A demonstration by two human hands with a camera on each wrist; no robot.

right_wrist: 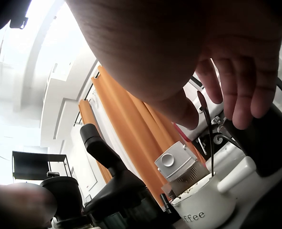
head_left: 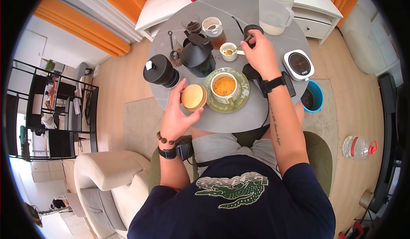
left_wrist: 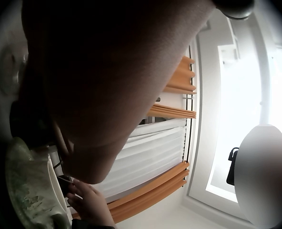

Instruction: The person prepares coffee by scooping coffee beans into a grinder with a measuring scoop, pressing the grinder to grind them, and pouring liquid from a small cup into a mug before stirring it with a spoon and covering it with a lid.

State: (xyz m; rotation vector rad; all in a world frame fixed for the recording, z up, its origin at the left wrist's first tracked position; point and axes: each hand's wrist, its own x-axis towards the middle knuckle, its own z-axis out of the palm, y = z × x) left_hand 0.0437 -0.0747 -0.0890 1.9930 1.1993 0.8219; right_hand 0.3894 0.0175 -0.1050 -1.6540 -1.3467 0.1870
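Observation:
In the head view my left hand (head_left: 176,113) holds a round container with a pale wooden top (head_left: 194,97), thumb on its near side and fingers along its left. My right hand (head_left: 259,55) hovers beside a small white cup (head_left: 228,53) with a stick handle. A slim spoon (right_wrist: 209,133) leans out of that cup between thumb and fingers, which are spread apart in the right wrist view. Below those fingers stands a dark object (right_wrist: 262,140). Between the hands a patterned mug (head_left: 224,88) of orange-brown liquid sits on a green plate (head_left: 242,103).
Behind are a black kettle-like pot (head_left: 198,57), a black grinder (head_left: 159,70), a glass of brown liquid (head_left: 217,36) and a large translucent jug (head_left: 273,8). A white scale (head_left: 298,65) lies at the table's right edge, a blue bin (head_left: 317,98) below it.

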